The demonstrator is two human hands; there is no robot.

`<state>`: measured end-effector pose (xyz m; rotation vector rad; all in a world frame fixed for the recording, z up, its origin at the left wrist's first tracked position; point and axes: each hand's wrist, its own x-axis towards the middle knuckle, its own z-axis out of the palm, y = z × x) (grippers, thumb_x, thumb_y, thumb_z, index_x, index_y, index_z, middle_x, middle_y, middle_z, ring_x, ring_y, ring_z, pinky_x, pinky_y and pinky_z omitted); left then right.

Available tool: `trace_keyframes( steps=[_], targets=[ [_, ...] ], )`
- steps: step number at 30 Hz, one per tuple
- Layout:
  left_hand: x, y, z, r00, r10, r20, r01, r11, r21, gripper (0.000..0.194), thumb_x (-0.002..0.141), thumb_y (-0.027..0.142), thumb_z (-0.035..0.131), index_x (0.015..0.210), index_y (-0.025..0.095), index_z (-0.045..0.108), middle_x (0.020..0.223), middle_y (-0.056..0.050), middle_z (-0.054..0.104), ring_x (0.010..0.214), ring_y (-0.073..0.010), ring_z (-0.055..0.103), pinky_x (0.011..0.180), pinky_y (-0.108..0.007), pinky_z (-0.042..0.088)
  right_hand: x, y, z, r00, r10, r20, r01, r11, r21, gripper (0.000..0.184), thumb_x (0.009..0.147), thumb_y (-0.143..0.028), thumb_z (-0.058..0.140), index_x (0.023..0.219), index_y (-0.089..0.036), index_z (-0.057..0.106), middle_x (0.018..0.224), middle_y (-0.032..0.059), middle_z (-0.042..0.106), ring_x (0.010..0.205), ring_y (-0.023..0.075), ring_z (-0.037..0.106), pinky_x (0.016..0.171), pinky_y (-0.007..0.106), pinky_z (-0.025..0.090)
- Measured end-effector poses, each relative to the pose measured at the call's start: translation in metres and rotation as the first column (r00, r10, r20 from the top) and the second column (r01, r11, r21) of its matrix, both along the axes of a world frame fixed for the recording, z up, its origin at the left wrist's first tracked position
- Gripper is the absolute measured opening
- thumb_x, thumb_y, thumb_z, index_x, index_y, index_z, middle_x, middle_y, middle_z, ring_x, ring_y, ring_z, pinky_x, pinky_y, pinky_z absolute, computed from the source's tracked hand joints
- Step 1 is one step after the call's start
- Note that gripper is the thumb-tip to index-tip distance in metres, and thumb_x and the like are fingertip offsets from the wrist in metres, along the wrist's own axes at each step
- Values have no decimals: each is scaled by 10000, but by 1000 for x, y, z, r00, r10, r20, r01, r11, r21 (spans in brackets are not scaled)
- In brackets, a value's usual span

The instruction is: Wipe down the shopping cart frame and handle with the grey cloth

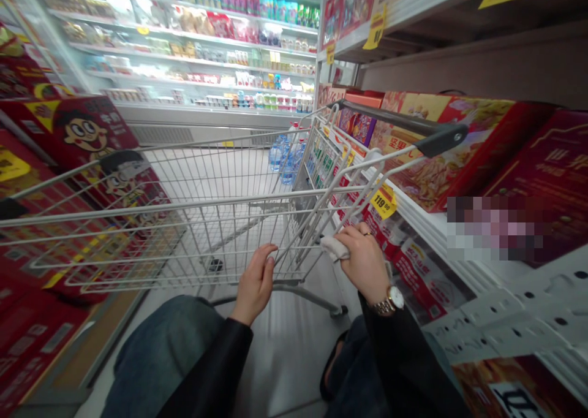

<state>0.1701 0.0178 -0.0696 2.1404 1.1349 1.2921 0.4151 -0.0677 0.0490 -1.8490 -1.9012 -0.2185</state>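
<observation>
A grey wire shopping cart stands crosswise in front of me, its dark handle to the right. My right hand, with a watch on the wrist, is closed on a crumpled whitish cloth. The cloth is close beside the cart's wires at the handle end. Lower on the near side, my left hand is at the wire basket with its fingers curled and its thumb along them. It seems to hold the wires, though its fingertips are partly hidden.
Shelves with red gift boxes and price tags run along the right. Red cartons are stacked at the left. Bottled water stands on the floor beyond the cart, before a lit refrigerated display.
</observation>
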Motion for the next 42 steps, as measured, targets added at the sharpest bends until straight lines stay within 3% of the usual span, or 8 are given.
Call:
trace_keyframes(
  steps=[5,13,20,22,28,34,37,42],
  targets=[
    [0,-1,0,1000,4,3,-4,1000,6,350,1039,365,383,1287,236,594,1375,-102,609,1360,-244,531,1160,-462,424,-2,-3,4,1000,-1,-8,1,999,45,355,750,37,562,945,-218,712,1000,47,660,1017,253,452,861,351,377],
    [0,-2,1,1000,2,1,-2,1000,7,349,1040,358,380,1294,235,586,1377,-105,603,1353,-240,535,1156,-457,424,-15,6,-48,998,65,-13,-66,997,-44,402,715,66,550,954,-216,711,984,51,662,1018,254,476,846,357,409],
    [2,-2,1,1000,0,16,0,1000,4,336,1039,349,390,1288,237,585,1367,-96,601,1355,-231,526,1170,-442,404,-2,-5,-40,984,85,-155,-58,984,171,396,823,-1,551,1109,-220,716,1042,51,666,1022,246,486,904,366,424],
    [3,-2,0,1000,2,17,-2,1000,3,335,1039,348,390,1289,236,582,1366,-98,598,1355,-230,524,1172,-443,401,-5,-2,-49,984,82,-161,-61,989,133,386,827,-4,547,1102,-214,720,1029,52,662,1021,245,485,903,360,422],
    [3,0,-2,1000,-4,15,4,1000,1,332,1042,347,383,1291,245,578,1369,-95,591,1354,-230,521,1166,-445,405,-24,11,-83,992,95,-85,-106,984,-144,395,756,35,530,996,-207,731,1008,54,658,1041,251,479,883,353,417],
    [3,-2,-2,1000,-4,23,4,1000,4,330,1042,345,391,1290,238,581,1369,-96,592,1353,-226,522,1171,-434,402,-20,4,-77,989,75,-125,-77,997,-14,465,763,28,529,1124,-204,706,1066,56,648,1067,247,468,943,354,409],
    [4,-3,-1,1000,-5,24,5,1000,3,330,1043,346,391,1290,238,581,1368,-94,592,1345,-223,528,1168,-429,407,-27,10,-91,994,62,-91,-70,993,-93,450,762,24,547,1115,-207,704,1063,54,646,1076,247,473,926,347,410],
    [3,-2,-1,1000,-9,18,9,1000,8,331,1043,345,391,1295,232,573,1369,-103,587,1345,-231,526,1161,-446,412,-50,26,-122,996,79,-41,-86,968,-237,245,769,-14,607,882,-203,716,983,48,657,1031,234,505,829,324,413]
  ],
)
